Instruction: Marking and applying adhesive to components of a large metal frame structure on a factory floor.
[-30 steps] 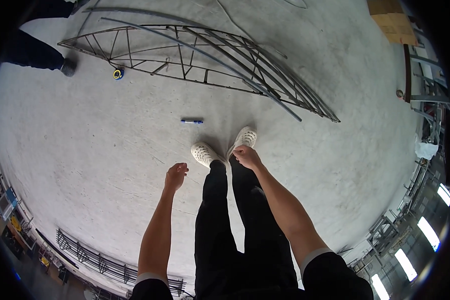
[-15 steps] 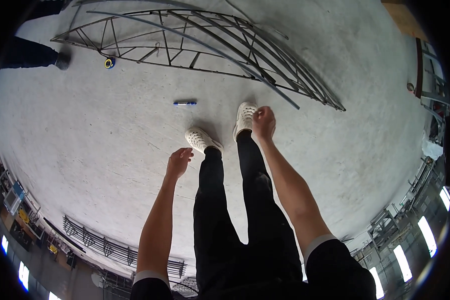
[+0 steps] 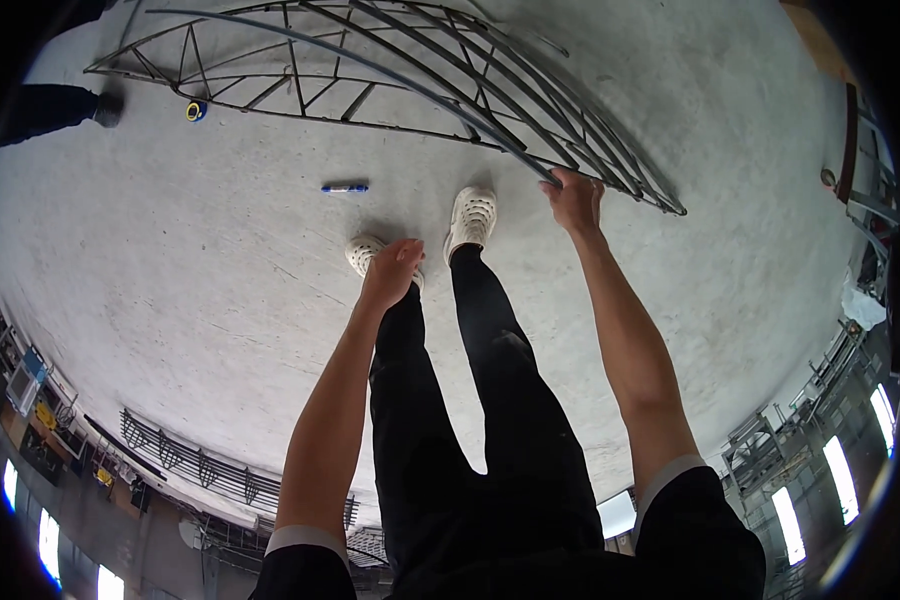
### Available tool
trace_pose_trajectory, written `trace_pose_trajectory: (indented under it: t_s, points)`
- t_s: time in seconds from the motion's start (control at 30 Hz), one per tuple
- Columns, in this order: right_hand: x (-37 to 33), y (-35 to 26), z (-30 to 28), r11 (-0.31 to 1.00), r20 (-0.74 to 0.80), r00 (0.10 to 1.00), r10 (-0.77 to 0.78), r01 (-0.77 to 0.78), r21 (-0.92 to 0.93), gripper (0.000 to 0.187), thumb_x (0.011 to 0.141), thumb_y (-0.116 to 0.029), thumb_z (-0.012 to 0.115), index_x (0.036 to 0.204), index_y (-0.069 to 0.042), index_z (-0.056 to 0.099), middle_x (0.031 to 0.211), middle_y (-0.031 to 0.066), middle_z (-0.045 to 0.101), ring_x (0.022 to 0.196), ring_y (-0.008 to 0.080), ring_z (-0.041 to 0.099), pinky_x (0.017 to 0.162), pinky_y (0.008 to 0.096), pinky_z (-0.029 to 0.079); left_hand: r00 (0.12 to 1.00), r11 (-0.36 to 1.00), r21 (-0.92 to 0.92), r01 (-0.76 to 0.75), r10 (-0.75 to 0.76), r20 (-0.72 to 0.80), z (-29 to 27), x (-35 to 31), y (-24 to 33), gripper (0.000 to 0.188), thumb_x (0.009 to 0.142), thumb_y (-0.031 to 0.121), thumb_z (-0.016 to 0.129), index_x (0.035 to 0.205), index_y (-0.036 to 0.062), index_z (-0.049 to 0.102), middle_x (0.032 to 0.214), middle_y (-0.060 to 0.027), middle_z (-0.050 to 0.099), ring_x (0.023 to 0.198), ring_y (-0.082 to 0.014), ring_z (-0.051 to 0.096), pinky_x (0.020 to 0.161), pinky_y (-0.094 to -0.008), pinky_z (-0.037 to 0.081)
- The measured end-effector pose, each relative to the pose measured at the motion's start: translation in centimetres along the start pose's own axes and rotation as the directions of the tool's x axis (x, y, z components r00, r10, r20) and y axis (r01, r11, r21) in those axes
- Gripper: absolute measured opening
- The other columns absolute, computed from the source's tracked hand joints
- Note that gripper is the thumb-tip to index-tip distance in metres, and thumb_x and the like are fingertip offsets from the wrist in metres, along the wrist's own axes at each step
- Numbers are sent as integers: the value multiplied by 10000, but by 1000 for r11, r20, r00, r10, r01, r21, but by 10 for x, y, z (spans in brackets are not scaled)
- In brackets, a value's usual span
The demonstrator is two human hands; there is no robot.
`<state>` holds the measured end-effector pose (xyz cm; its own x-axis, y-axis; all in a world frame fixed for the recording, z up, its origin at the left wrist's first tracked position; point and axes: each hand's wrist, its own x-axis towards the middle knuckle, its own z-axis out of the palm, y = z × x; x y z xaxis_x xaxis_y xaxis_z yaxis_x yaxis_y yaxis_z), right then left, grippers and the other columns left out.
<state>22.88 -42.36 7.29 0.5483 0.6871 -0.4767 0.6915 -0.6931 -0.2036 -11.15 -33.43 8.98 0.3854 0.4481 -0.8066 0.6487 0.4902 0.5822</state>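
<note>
At the near right end of a long, slightly curved grey metal tube (image 3: 390, 75), my right hand (image 3: 576, 203) has its fingers closed on the tip. That tube lies slantwise over a welded metal truss frame (image 3: 370, 123) with an arched side and zigzag braces, among several other bent bars (image 3: 490, 75). My left hand (image 3: 394, 272) hangs above my left shoe, fingers loosely bent and holding nothing. A blue and white marker pen (image 3: 344, 188) lies on the floor ahead of my feet.
A yellow and blue tape measure (image 3: 196, 110) rests beside the truss at far left. Another person's dark-trousered leg (image 3: 50, 112) stands near it. White shoes (image 3: 473, 215) are on my feet, on the concrete floor (image 3: 220, 270). Metal racks (image 3: 200, 465) line the edges.
My right hand has reached forward and right and closed on the tube's end. The left hand has risen forward and right, over my left shoe.
</note>
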Motion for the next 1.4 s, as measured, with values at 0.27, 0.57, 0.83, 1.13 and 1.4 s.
trace_pose_trajectory:
  t_s: [0.27,0.57,0.83,1.13,1.4]
  points:
    - [79,-76,-46,899,307,923,-230,81,431,333,887,-386,687,987,-69,695,751,108,669,674,217,607,654,353,466,995,995,31,98,-97,-38,-14,-4,25,402,996,367,549,1131,4,657,971,-71,695,883,-141,643,796,-291,517]
    - [132,-131,-28,918,452,801,-391,310,246,361,864,-396,691,1124,-146,710,930,79,731,840,196,684,778,321,516,988,989,12,145,-144,-53,-22,-11,-28,421,993,389,545,1148,13,654,974,-59,700,868,-134,641,782,-293,510]
    - [139,-115,23,887,289,901,-323,182,424,462,769,-373,804,1138,-110,716,1014,72,742,898,181,697,833,287,522,964,965,-63,254,-258,-60,-6,-18,-54,405,991,394,539,1134,37,666,945,-43,705,824,-116,628,763,-278,492]
    - [132,-118,25,864,255,906,-337,190,466,488,756,-343,822,1144,-71,706,1009,68,745,899,172,699,833,282,524,966,968,-60,245,-249,-65,-16,-14,-64,403,990,392,538,1128,37,669,938,-34,704,808,-115,619,764,-277,491]
    - [134,-117,21,882,311,892,-328,172,438,450,793,-293,802,1171,-77,686,1013,76,741,889,172,694,818,277,524,980,982,-96,165,-174,-97,-34,-1,-55,391,986,370,544,1116,23,670,925,-41,702,815,-121,630,773,-282,502]
